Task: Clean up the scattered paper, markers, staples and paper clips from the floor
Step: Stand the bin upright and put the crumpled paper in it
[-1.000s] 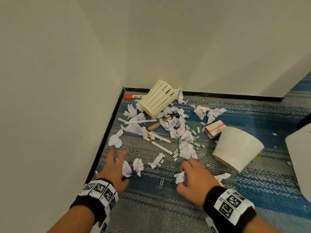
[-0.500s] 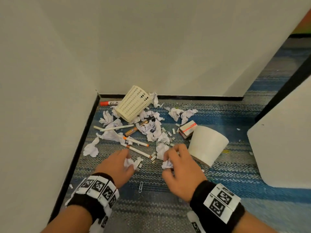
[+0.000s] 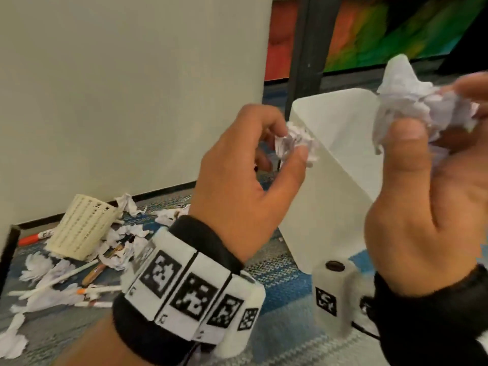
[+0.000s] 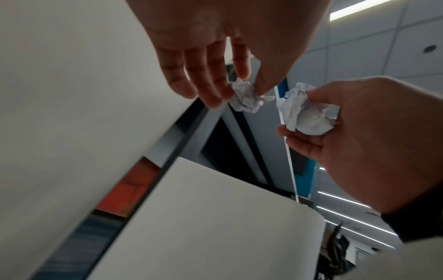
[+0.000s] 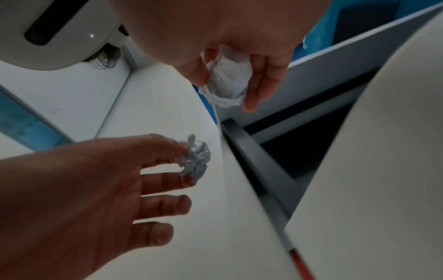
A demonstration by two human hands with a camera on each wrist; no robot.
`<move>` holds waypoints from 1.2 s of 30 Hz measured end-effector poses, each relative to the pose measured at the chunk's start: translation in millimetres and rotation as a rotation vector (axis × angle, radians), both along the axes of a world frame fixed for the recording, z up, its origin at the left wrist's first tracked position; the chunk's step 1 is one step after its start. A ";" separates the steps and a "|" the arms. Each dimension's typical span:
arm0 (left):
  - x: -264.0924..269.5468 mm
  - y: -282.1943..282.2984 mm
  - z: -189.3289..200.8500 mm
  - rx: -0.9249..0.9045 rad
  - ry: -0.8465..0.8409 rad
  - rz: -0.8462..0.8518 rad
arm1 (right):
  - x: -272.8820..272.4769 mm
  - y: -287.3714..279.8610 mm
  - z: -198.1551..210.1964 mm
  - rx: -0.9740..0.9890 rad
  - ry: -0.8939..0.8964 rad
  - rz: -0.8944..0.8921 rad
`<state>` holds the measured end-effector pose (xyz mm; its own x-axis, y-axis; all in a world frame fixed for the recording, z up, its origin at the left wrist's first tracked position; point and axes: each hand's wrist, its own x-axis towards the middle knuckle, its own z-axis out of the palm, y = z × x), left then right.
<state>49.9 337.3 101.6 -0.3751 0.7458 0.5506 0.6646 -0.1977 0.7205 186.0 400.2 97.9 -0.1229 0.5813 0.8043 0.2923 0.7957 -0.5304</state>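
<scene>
My left hand (image 3: 284, 141) is raised and pinches a small crumpled paper ball (image 3: 295, 145) between thumb and fingertips. My right hand (image 3: 443, 114) is higher at the right and grips a larger wad of crumpled paper (image 3: 406, 96). The left wrist view shows the small ball (image 4: 246, 98) and the larger wad (image 4: 304, 115) side by side. In the right wrist view the wad (image 5: 225, 83) sits under my right fingers and the small ball (image 5: 196, 157) at my left fingertips. More crumpled paper (image 3: 124, 233) and several markers (image 3: 66, 276) lie on the carpet at lower left.
A cream mesh pen holder (image 3: 79, 228) lies on its side among the litter, with a red-capped marker (image 3: 34, 237) by the wall corner. A tall white box-shaped object (image 3: 338, 167) stands just behind both hands. Blue-grey carpet (image 3: 277, 276) shows beneath my wrists.
Both hands have lifted off the floor, each carrying its crumpled paper, and moved up and right toward the white object. The head view has swung right, leaving the litter at lower left.
</scene>
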 end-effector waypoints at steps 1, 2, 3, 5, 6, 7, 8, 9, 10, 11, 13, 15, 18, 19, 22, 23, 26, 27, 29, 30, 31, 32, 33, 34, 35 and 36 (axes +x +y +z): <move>10.2 12.5 3.7 0.027 0.017 -0.015 | 10.5 7.2 1.4 -0.002 -0.013 -0.061; 19.2 25.2 3.7 0.040 0.032 -0.029 | 19.4 14.0 0.7 -0.011 -0.027 -0.093; 27.0 37.2 1.1 0.025 0.041 -0.051 | 26.1 20.6 -1.5 -0.029 -0.056 -0.124; 39.7 57.1 -8.8 -0.067 0.049 -0.108 | 34.2 30.4 -9.0 -0.126 -0.186 -0.209; 43.5 63.1 -16.5 -0.104 0.064 -0.134 | 37.0 32.8 -14.7 -0.195 -0.251 -0.251; 46.0 65.5 -23.0 -0.119 0.085 -0.143 | 40.3 33.2 -20.2 -0.249 -0.290 -0.277; 46.1 65.5 -27.8 -0.111 0.103 -0.132 | 42.7 31.9 -23.8 -0.273 -0.298 -0.280; 44.0 63.2 -31.4 -0.089 0.114 -0.111 | 44.2 28.8 -25.8 -0.266 -0.284 -0.264; 39.7 59.4 -35.6 -0.057 0.118 -0.088 | 44.4 23.9 -25.9 -0.232 -0.259 -0.230; 33.9 53.1 -40.1 -0.036 0.117 -0.066 | 43.1 16.8 -25.4 -0.174 -0.235 -0.179; 18.3 36.6 -50.5 -0.064 0.121 -0.033 | 33.3 -3.4 -27.1 -0.067 -0.172 0.000; -3.7 14.5 -68.7 -0.184 0.136 -0.042 | 15.5 -24.4 -41.7 -0.096 -0.159 0.249; -44.6 -33.8 -109.6 -0.481 0.175 -0.025 | -18.3 -42.4 -97.5 -0.377 -0.352 0.477; -58.6 -53.8 -124.2 -0.591 0.178 0.005 | -29.2 -45.0 -122.6 -0.475 -0.470 0.503; -92.3 -118.6 -161.8 -0.941 0.128 0.107 | -53.0 -53.3 -191.4 -0.585 -0.919 0.575; -101.1 -140.4 -173.9 -1.043 0.111 0.135 | -58.1 -57.8 -206.9 -0.590 -1.060 0.597; -123.3 -207.4 -201.3 -1.228 0.046 0.232 | -74.1 -79.2 -232.3 -0.559 -1.288 0.675; -129.8 -228.9 -207.3 -1.247 0.003 0.279 | -79.3 -87.0 -238.0 -0.524 -1.353 0.696; -138.3 -266.7 -213.7 -1.256 -0.061 0.363 | -86.8 -99.1 -250.1 -0.414 -1.519 0.682; -140.9 -283.0 -216.1 -1.244 -0.084 0.388 | -90.0 -103.1 -254.1 -0.375 -1.577 0.650; -142.2 -297.6 -217.9 -1.224 -0.099 0.401 | -92.5 -105.8 -256.5 -0.347 -1.611 0.602; -142.3 -311.0 -218.8 -1.215 -0.109 0.409 | -96.5 -108.9 -255.8 -0.323 -1.634 0.562; -142.1 -323.4 -219.6 -1.219 -0.123 0.419 | -101.6 -111.9 -250.2 -0.298 -1.627 0.533; -141.2 -334.0 -218.9 -1.242 -0.139 0.433 | -107.6 -116.1 -246.5 -0.252 -1.599 0.527; -140.7 -345.3 -219.5 -1.262 -0.161 0.452 | -113.4 -121.2 -243.1 -0.192 -1.556 0.533; -139.8 -354.7 -218.8 -1.287 -0.172 0.477 | -119.3 -126.6 -239.5 -0.160 -1.485 0.554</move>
